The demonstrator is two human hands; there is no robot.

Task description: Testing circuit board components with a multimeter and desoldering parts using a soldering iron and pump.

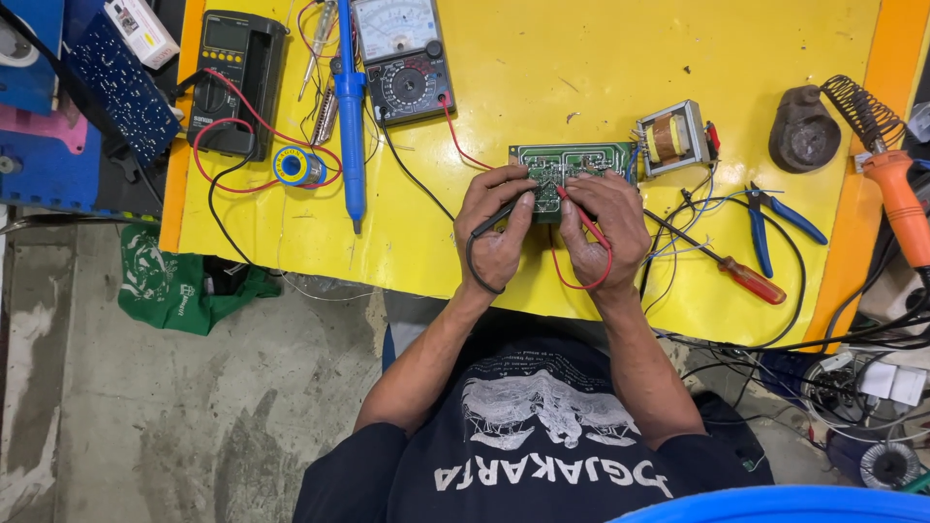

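Observation:
A green circuit board (572,158) lies on the yellow table (542,58), wired to a small transformer (670,136) at its right. My left hand (496,228) holds a black test probe (499,215) with its tip on the board. My right hand (605,223) holds a red test probe (581,215), also tipped onto the board. Both probe leads run back to an analog multimeter (402,56) at the table's far side. My fingers cover the board's near edge.
A digital multimeter (232,82), solder spool (294,167) and blue desoldering pump (350,107) lie left. Blue-handled pliers (765,218) and a red-handled screwdriver (746,276) lie right. An orange soldering iron (896,189) rests in its stand (806,126). A green cloth (174,286) lies on the floor.

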